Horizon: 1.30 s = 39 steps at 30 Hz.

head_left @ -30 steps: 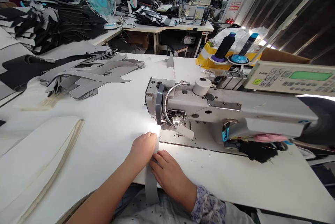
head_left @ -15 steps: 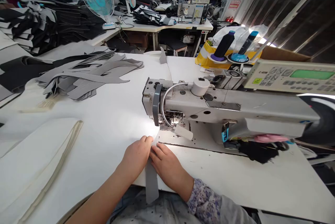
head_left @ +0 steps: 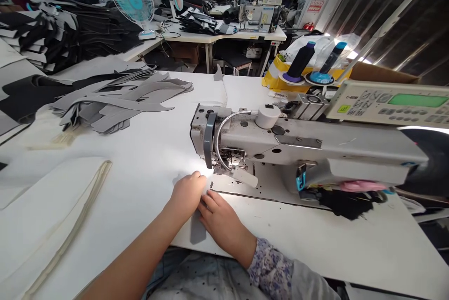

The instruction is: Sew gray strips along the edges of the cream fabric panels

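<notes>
Left hand (head_left: pixel 187 195) curled, right hand (head_left: pixel 222 225) half-open, both on what looks like a grey strip (head_left: pixel 198 228) at the desk (head_left: pixel 315 244) front edge, near the presser foot (head_left: pixel 224 167); grip unclear.

Okay so the grey strip (head_left: pixel 198 230) isn't dangling over the front edge of the sewing table (head_left: pixel 351 248) anymore, it's getting pulled up and is lying flat on the top. The left hand (head_left: pixel 187 195) and right hand (head_left: pixel 222 225) are covering more of its upper end now, and a pale grey corner (head_left: pixel 177 179) is poking out just left of the left hand.
</notes>
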Tool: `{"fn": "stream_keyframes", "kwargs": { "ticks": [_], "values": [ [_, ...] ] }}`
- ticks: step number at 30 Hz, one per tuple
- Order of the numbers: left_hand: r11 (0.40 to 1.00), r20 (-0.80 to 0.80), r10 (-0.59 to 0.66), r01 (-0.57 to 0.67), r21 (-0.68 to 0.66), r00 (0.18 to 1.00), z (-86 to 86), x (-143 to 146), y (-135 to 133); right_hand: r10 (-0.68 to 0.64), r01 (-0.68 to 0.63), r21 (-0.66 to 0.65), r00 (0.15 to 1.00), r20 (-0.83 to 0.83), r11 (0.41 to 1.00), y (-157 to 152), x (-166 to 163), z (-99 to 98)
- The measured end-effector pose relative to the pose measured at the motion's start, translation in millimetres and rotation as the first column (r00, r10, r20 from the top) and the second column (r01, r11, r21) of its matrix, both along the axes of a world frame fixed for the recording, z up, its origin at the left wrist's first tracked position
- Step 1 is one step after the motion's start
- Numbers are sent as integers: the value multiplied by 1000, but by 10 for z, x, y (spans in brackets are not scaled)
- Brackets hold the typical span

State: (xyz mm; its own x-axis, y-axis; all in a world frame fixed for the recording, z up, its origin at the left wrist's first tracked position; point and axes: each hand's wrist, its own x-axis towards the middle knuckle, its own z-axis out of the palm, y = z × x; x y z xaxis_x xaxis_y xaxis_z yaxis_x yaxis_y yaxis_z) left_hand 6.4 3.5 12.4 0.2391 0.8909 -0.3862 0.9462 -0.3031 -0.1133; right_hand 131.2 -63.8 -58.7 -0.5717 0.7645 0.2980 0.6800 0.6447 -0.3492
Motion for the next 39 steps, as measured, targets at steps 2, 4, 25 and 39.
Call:
{"fn": "stream_keyframes", "kwargs": {
  "ticks": [2, 4, 25, 39],
  "values": [
    [1000, 4, 6, -6, 17, 1000, 5, 14, 5, -6, 6, 20, 1000, 3, 1000, 11, -3, -6],
    [999, 17, 8, -8, 32, 1000, -11, 24, 9, -3, 3, 32, 1000, 5, 999, 17, 0, -3],
    [929, 183, -171, 97, 358, 968, -268, -88, 94, -44, 44, 70, 999, -7, 997, 139, 26, -148],
    [879, 128, -343, 270, 392, 931, -431, -177, 121, -56, 52, 81, 997, 47, 995, 103, -9, -156]
  ]
}}
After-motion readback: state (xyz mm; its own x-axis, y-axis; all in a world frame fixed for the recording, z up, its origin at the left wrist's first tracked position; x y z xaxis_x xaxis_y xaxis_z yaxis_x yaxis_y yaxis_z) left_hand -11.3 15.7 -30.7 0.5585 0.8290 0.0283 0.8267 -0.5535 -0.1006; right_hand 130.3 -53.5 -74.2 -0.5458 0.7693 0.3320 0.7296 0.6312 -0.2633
